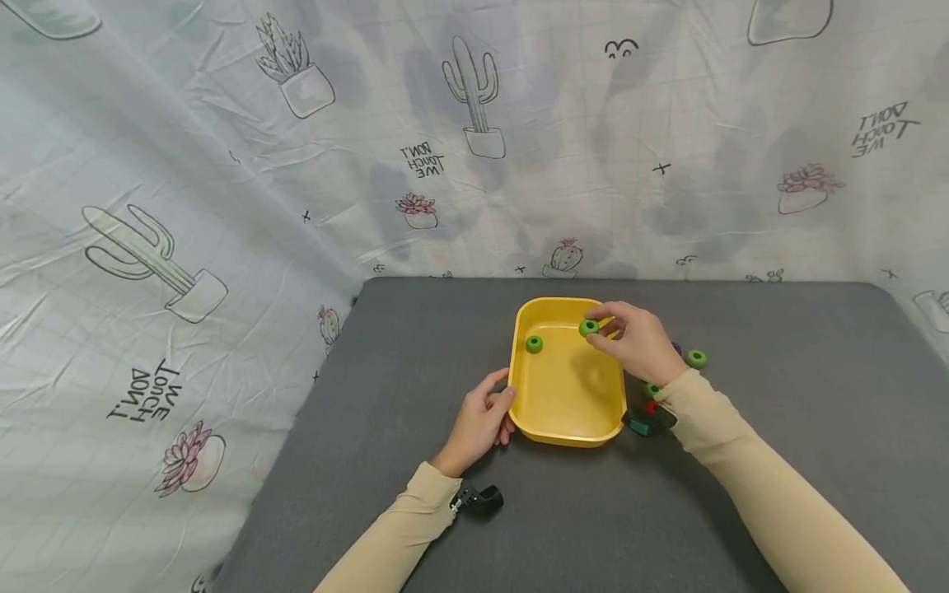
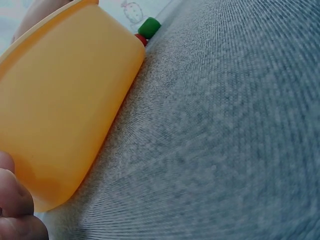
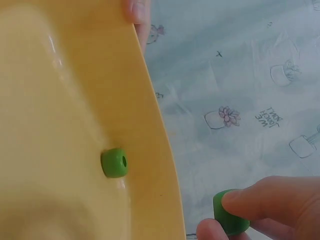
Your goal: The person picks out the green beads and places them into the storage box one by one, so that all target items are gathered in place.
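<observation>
Where a gray worktop [image 1: 815,371] carries a yellow tray [image 1: 569,397], the right hand [image 1: 639,338] holds a green bead [image 1: 587,331]

Resting flat, the tray has the left hand [image 1: 478,418] pinching its left rim; a firm hold there should prevent sliding. The right hand pinches the green bead between thumb and fingertips, above the tray's right half. A light grip and low release would probably limit rolling. A second bead [image 1: 534,344] sits inside, near the left wall.
</observation>
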### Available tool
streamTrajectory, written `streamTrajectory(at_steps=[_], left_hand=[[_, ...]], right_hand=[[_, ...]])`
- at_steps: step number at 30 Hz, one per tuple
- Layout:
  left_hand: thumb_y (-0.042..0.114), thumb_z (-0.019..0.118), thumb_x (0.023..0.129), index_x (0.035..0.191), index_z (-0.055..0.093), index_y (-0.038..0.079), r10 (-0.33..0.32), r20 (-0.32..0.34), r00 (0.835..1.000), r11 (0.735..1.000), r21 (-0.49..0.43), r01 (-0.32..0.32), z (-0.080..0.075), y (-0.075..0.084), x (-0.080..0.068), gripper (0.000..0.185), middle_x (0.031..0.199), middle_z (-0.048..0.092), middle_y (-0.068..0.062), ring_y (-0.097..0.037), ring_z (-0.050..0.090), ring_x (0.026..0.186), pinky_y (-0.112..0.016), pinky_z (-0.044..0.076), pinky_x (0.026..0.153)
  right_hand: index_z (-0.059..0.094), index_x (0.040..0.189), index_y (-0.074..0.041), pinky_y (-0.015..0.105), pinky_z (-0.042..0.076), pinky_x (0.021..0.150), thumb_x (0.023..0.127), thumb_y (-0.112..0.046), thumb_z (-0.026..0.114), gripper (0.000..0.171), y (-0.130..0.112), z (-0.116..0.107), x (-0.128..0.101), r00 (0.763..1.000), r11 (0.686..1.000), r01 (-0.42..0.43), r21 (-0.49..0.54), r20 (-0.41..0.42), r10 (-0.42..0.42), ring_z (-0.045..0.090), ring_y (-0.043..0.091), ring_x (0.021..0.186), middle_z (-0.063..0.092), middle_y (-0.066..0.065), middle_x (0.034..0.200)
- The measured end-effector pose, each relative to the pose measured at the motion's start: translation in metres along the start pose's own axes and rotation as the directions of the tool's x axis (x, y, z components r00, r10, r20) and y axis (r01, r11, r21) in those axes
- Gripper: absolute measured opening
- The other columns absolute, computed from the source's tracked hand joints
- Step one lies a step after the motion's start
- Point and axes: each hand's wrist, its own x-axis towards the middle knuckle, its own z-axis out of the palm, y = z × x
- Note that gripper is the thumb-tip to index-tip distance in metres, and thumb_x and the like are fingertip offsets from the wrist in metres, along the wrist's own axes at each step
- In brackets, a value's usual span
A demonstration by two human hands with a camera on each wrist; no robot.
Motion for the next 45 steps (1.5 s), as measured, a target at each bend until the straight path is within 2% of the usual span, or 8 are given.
streamTrajectory(at_steps=[5,11,15,25,31,36,45], left_hand=[[0.026,0.055,0.110,0.152,0.049,0.007,0.014,0.003,1.000,1.000,-0.006,-0.014,0.000,0.002,0.000,0.046,0.072,0.063,-0.023,-0.013,0.055,0.048,-0.023,0.047,0.046],[0.026,0.055,0.110,0.152,0.049,0.007,0.002,0.000,1.000,1.000,-0.010,-0.002,0.001,0.003,0.000,0.046,0.069,0.062,-0.010,-0.012,0.055,0.048,-0.023,0.048,0.046],[0.025,0.055,0.110,0.152,0.048,0.007,-0.005,-0.002,1.000,1.000,-0.010,0.005,0.001,0.004,-0.001,0.047,0.069,0.062,-0.007,-0.012,0.055,0.048,-0.022,0.048,0.047],[0.025,0.057,0.109,0.153,0.048,0.007,-0.005,0.004,1.000,1.000,-0.004,0.005,0.000,0.000,0.000,0.048,0.069,0.061,-0.008,-0.014,0.055,0.049,-0.023,0.047,0.046],[0.026,0.057,0.109,0.153,0.048,0.007,0.001,0.005,1.000,1.000,-0.004,-0.001,0.000,0.001,-0.001,0.048,0.071,0.063,-0.019,-0.014,0.055,0.048,-0.024,0.047,0.046],[0.028,0.055,0.110,0.154,0.047,0.007,0.011,0.008,1.000,1.000,-0.002,-0.011,0.000,0.001,-0.001,0.049,0.074,0.064,-0.027,-0.014,0.055,0.048,-0.025,0.048,0.046],[0.027,0.056,0.110,0.154,0.047,0.007,0.002,0.009,1.000,1.000,-0.009,-0.002,0.000,0.001,-0.001,0.049,0.070,0.063,-0.015,-0.015,0.055,0.049,-0.025,0.047,0.046]], right_hand=[[0.068,0.129,-0.005,0.051,0.060,0.083,0.097,-0.011,0.073,0.032,-0.003,0.005,0.008,1.000,1.000,0.001,-0.002,0.017,-0.001,0.070,0.034,0.101,0.068,0.018,0.127],[0.067,0.130,-0.005,0.052,0.059,0.088,0.099,-0.014,0.072,0.033,-0.008,0.012,0.019,0.998,1.000,-0.023,0.013,0.054,0.023,0.070,0.035,0.105,0.068,0.018,0.128],[0.067,0.130,-0.004,0.051,0.058,0.089,0.098,-0.014,0.073,0.034,-0.009,0.019,0.028,0.996,0.998,-0.051,0.034,0.074,0.049,0.070,0.035,0.106,0.069,0.018,0.128],[0.069,0.125,-0.003,0.047,0.057,0.090,0.096,-0.012,0.075,0.031,-0.006,0.041,0.047,0.988,0.995,-0.098,-0.018,0.120,0.099,0.068,0.033,0.105,0.070,0.017,0.124],[0.071,0.122,0.000,0.049,0.056,0.092,0.094,-0.008,0.076,0.029,-0.006,0.050,0.050,0.989,0.996,-0.063,-0.062,0.129,0.070,0.069,0.035,0.103,0.072,0.019,0.118],[0.071,0.121,0.000,0.049,0.056,0.093,0.095,-0.007,0.074,0.028,-0.006,0.054,0.050,0.987,0.995,-0.074,-0.072,0.138,0.083,0.069,0.035,0.105,0.072,0.019,0.118],[0.071,0.121,-0.001,0.048,0.055,0.096,0.095,-0.009,0.076,0.028,-0.001,0.061,0.055,0.978,0.990,-0.077,-0.115,0.186,0.098,0.068,0.034,0.108,0.072,0.017,0.116]])
